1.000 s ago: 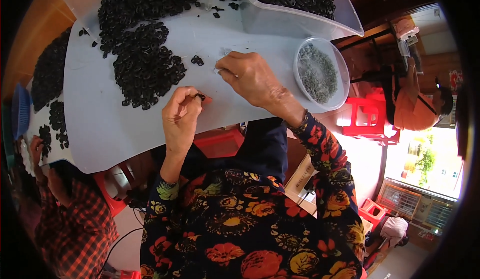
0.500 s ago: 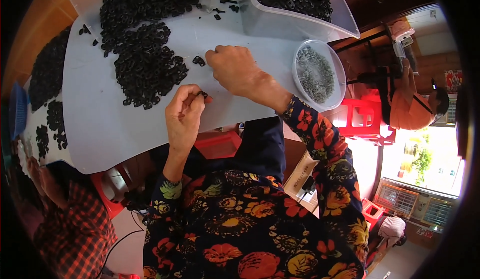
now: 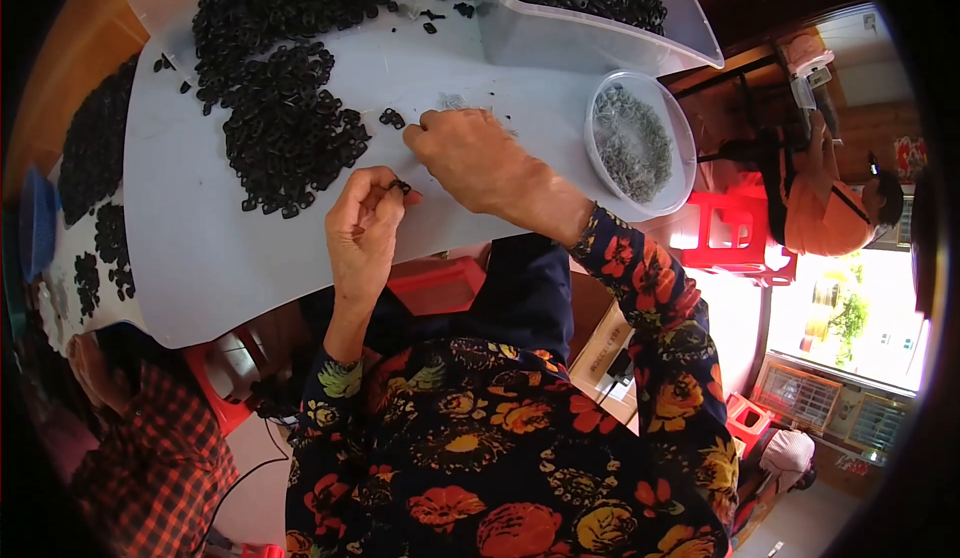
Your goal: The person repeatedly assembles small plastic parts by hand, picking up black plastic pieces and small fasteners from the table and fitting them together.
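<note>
One small black piece point(image 3: 401, 187) sits pinched between thumb and fingers of the left hand point(image 3: 362, 220), its end exposed, probably so the right hand point(image 3: 470, 158) has access. That one curls just beyond, fingertips hidden; I cannot tell whether it grips anything. Farther, a black heap point(image 3: 290, 138) lies left and a clear tub point(image 3: 683, 163) right, presumably for easy reach. A clear bin point(image 3: 560, 46) stands far right.
</note>
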The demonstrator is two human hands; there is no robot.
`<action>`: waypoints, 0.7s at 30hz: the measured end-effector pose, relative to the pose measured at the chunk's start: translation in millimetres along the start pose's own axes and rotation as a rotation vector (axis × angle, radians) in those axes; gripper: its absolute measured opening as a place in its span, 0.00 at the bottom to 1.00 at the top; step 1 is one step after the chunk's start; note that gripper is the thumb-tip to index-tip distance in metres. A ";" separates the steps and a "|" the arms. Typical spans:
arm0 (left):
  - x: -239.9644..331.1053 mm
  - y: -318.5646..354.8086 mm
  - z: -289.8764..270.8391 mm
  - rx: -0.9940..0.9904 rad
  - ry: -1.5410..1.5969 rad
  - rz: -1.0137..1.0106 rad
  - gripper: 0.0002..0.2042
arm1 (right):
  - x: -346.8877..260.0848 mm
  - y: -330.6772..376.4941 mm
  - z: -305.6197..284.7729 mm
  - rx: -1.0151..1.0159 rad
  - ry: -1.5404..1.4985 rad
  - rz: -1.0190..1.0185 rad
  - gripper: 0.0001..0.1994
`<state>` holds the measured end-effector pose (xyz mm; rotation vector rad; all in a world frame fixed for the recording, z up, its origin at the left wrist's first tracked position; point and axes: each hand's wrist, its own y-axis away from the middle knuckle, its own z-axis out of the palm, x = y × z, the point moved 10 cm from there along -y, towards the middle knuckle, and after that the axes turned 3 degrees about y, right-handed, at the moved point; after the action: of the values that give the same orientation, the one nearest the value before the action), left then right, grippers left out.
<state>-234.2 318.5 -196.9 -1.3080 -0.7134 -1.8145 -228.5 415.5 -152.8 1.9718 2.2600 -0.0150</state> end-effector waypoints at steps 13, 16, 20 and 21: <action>-0.6 0.7 -2.1 0.011 0.010 0.012 0.04 | 2.3 -6.7 2.4 -0.106 -0.025 -0.085 0.06; 2.5 1.4 -3.5 0.027 0.021 0.016 0.04 | -14.9 -7.2 -2.0 -0.100 0.034 -0.145 0.07; -9.8 -3.9 7.2 -0.007 0.039 -0.039 0.04 | -7.2 -6.3 2.6 -0.092 0.076 -0.140 0.08; 1.0 0.3 -1.3 0.011 0.032 -0.027 0.04 | -18.2 -13.4 -2.2 -0.082 0.070 -0.178 0.08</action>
<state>-234.8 317.1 -196.3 -1.2651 -0.7257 -1.8465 -239.5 395.9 -149.7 1.7525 2.4315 0.1271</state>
